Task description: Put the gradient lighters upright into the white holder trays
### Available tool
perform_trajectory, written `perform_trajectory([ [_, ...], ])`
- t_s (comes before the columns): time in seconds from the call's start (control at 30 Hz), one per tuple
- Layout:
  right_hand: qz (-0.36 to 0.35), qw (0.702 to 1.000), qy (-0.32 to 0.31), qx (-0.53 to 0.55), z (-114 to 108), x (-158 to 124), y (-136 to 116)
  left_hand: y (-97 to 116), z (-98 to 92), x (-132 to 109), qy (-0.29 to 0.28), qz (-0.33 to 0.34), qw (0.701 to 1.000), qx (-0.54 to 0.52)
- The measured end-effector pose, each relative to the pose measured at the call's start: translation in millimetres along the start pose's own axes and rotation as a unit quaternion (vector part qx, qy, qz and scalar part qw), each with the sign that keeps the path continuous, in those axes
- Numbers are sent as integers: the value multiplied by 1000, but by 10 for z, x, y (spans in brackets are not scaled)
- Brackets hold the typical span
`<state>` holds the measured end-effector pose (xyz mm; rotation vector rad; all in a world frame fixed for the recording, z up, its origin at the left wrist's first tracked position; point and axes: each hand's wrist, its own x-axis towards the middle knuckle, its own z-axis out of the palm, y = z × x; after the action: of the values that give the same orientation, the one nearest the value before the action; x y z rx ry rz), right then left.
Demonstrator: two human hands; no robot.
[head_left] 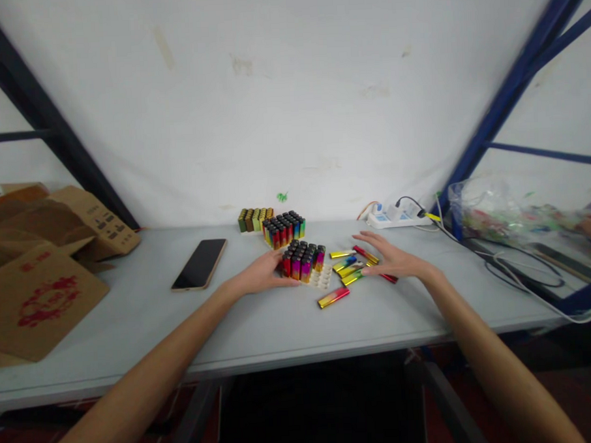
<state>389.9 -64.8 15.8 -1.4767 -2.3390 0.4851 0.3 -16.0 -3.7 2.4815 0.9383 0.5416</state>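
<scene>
My left hand (266, 274) is closed around the left side of a white tray (321, 277) that holds upright lighters (302, 260) with black tops. The tray's right part shows bare round holes. Over several loose metallic lighters (350, 269) lying flat on the table, my right hand (386, 258) has its fingers spread, with nothing gripped. One red and gold lighter (333, 297) lies nearer the front edge. Behind the tray stand a block of colourful lighters (284, 230) and a block of green and gold ones (255, 219).
A phone (199, 265) lies left of my left hand. Cardboard boxes (48, 284) fill the far left. A power strip (398, 216) with cables sits against the wall. At the right are a blue frame (496, 108), a plastic bag (491, 210) and another person's hand.
</scene>
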Motion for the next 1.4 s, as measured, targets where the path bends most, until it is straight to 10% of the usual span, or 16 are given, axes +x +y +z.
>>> perform_trajectory([
  [0.27,101,989,104,28,-735,-145,-148,5,-16,5,-3,-18,1000,7],
  [0.5,182,978,-86,-49,-495,-232,-110,-1,-12,11,3,-15,1000,21],
  [0.83,209,968,-136,-21,-338,-53,-70,25,-5,23,14,-35,999,13],
  [1.13,51,996,31,66,-431,-49,-221,-14,17,12,17,-27,999,7],
  [1.4,60,962,218,154,-172,213,-313,-13,21,-1,20,-24,1000,1],
])
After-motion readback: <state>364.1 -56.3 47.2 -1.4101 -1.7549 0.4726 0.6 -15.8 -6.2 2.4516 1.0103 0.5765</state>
